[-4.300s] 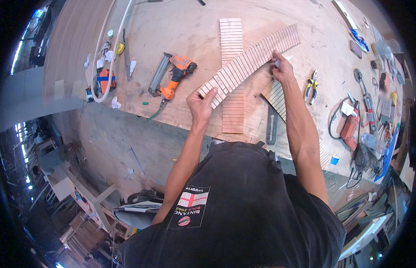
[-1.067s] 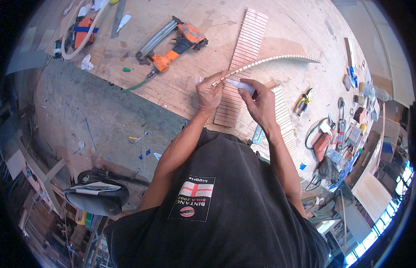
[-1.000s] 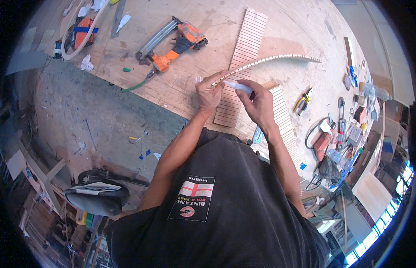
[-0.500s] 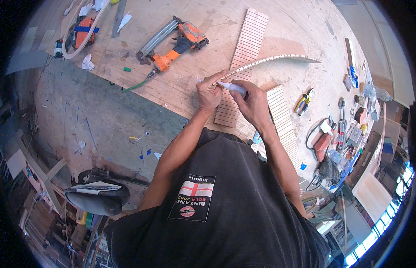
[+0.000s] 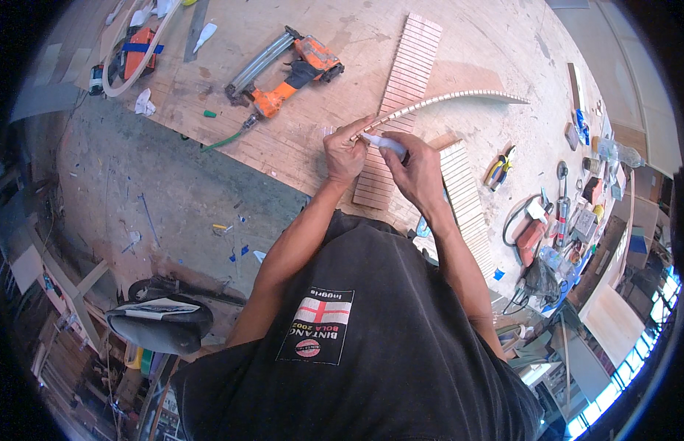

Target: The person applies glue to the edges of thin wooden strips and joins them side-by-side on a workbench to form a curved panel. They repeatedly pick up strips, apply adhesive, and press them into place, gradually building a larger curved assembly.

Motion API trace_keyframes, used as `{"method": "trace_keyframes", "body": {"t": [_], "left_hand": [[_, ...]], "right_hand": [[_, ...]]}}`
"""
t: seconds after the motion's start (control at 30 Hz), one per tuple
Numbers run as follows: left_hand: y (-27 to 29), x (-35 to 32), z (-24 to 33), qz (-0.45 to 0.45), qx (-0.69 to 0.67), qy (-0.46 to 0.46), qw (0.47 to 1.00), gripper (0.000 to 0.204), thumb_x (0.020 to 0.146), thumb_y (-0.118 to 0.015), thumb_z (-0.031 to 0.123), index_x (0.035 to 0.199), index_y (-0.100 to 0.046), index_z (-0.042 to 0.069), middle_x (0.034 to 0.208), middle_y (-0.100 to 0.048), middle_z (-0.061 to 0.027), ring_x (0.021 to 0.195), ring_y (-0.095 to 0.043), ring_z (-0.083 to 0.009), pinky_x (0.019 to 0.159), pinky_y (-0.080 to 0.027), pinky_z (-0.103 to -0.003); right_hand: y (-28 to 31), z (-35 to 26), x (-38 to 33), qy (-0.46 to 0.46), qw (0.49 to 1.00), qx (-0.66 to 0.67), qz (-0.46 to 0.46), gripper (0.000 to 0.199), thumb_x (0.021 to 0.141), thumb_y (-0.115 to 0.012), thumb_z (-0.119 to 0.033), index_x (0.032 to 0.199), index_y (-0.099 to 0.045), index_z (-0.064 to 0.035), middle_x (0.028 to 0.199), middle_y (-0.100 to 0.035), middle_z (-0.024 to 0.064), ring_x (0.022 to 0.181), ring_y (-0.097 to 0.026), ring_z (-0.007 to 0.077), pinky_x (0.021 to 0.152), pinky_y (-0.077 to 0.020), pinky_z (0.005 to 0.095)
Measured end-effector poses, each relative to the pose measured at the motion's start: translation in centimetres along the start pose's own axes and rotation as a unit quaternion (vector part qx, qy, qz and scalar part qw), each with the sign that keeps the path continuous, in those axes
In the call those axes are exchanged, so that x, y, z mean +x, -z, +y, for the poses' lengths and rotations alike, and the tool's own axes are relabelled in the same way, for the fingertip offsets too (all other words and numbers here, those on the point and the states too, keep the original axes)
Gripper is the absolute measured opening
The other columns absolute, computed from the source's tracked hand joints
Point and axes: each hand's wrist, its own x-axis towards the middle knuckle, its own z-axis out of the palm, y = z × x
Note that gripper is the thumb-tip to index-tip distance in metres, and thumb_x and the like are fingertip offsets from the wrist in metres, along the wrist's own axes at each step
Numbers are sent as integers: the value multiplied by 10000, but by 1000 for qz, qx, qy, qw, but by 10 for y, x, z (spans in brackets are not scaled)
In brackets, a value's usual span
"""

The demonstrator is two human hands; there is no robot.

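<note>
The left hand (image 5: 345,158) closes its fingers on the near end of the curved slotted strip (image 5: 437,98), edge-up over the surface (image 5: 298,140), apparently to steady it, while the right hand (image 5: 419,170) pinches the white bottle (image 5: 388,145), tip at that end

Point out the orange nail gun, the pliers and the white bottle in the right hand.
Orange nail gun (image 5: 301,72), head view: its dark grip.
Pliers (image 5: 501,165), head view: upper part of the handles.
Held white bottle (image 5: 387,144), head view: its body.
</note>
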Motion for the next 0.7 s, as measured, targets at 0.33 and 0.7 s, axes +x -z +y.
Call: {"method": "trace_keyframes", "body": {"t": [0.33, 0.7], "left_hand": [[-1, -1, -4, -1, -16, 5, 1000, 382, 860, -652, -152, 1208, -746, -26, 1115, -786, -156, 1008, -758, -185, 876, -596, -296], [0, 1, 9, 0, 1, -6, 1000, 301, 901, -755, -39, 1201, -749, -23, 1102, -790, -145, 991, -760, -180, 855, -597, -303]], "right_hand": [[5, -4, -1, -63, 998, 26, -7, 275, 880, -746, -144, 1105, -744, 13, 966, -743, 245, 784, -742, 363, 730, -586, 421], [-8, 4, -11, -3, 1000, 26, 6, 270, 898, -759, -151, 1122, -750, 1, 862, -747, 173, 684, -703, 223, 674, -564, 342]]}}
